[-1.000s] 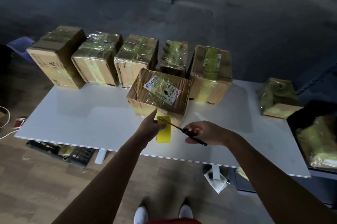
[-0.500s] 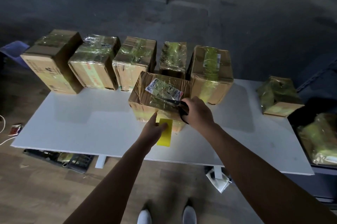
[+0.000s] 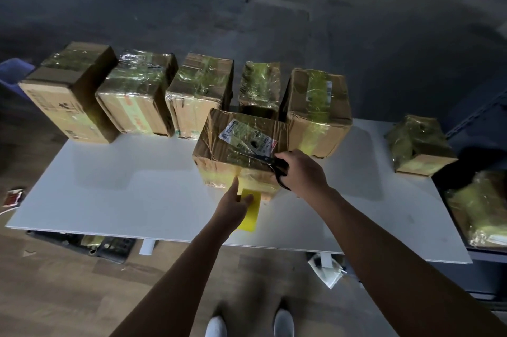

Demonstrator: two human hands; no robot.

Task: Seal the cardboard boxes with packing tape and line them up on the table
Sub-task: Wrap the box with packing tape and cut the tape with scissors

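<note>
Head view: the box (image 3: 233, 150) sat mid-table, just near of the row (image 3: 200, 90); the left hand (image 3: 231, 206) pinched the tape strip (image 3: 251, 216) running nearward from its front; the right hand (image 3: 303, 172), just right of it, curled its fingers round scissors (image 3: 264, 158) pointing left.

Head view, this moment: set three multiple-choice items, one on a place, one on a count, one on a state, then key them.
1. The scissors are: A on the floor; B on top of the labelled box; C on a shelf.
2. Boxes in the back row behind it: A five; B three; C eight.
3. The left hand: A grips the scissors; B hangs idle; C pinches the yellow tape strip.

Key: B, the right hand holds them on that box's top. A, five stand side by side. C, its thumb and fingers close on the strip hanging from the box's front.
</note>
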